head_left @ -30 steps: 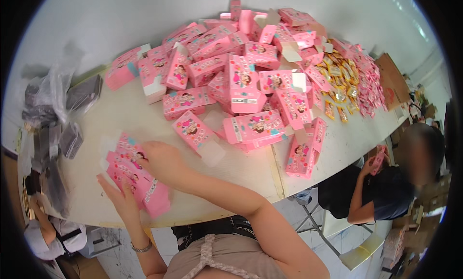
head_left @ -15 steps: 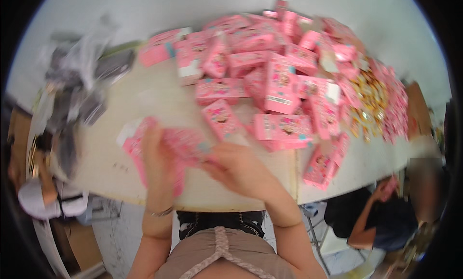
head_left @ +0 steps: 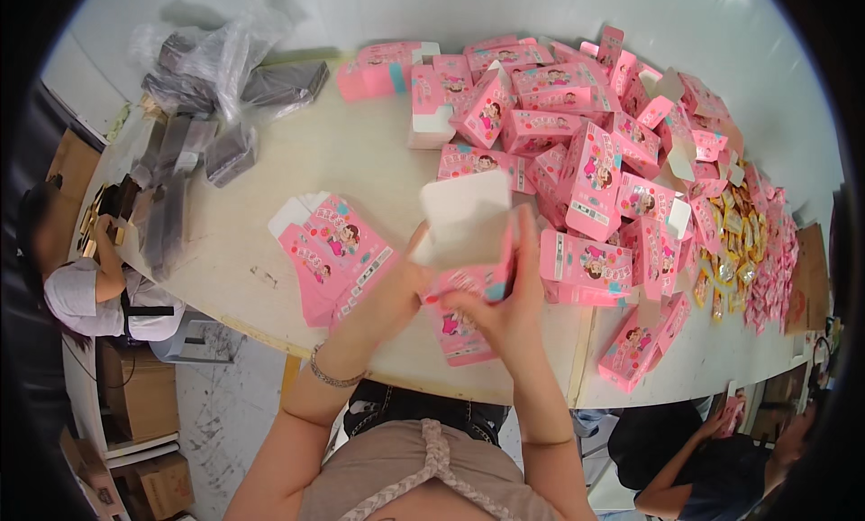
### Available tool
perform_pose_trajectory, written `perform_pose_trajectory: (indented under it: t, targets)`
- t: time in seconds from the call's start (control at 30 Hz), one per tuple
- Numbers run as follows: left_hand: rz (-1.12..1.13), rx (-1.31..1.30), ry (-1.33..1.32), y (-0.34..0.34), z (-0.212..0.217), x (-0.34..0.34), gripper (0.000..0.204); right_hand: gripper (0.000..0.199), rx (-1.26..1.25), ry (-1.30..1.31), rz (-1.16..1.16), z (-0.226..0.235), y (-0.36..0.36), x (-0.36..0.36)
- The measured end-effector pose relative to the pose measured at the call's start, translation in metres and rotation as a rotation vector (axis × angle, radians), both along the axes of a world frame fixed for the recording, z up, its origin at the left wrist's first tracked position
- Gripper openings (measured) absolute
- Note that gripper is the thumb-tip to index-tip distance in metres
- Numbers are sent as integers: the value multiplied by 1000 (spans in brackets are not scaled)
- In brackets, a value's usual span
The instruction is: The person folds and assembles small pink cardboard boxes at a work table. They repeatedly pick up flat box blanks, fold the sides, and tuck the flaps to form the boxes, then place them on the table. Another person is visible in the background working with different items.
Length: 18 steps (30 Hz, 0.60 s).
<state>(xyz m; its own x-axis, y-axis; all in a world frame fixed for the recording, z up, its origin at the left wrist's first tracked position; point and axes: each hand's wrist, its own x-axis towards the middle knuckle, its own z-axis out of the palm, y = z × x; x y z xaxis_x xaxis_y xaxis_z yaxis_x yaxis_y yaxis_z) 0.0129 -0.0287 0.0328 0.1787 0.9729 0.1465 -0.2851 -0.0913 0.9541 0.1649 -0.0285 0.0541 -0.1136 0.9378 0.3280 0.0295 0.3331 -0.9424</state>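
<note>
Near the front edge of the cream-coloured table, a pink printed cardboard box with a raised white flap is between the two hands. The left hand has hold of its left side with bent fingers, whose tips are mostly hidden behind the cardboard. The right hand grips the right side, thumb across the pink front, the other fingers nearly straight along the wall. Below them appears a pink printed panel; I cannot tell if it belongs to the same box.

Left of this, flat pink printed cardboard pieces lie by the front edge, partly covered by the left forearm. Toward the far edge, pink printed boxes hide one another, so their number is not clear. At the right end, small yellow wrapped packets and small pink wrapped packets merge together. Near the far left corner, crumpled clear plastic blurs the outlines of dark grey boxes.
</note>
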Motion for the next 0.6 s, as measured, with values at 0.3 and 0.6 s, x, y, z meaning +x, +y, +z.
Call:
perform_pose_trajectory:
  t: [0.3,0.6]
  targets:
    - [-88,73,437,-26,5,-3,61,23,10,146,20,-49,6,18]
    - [-20,162,282,-34,-7,-13,68,20,-187,245,293,-9,3,20]
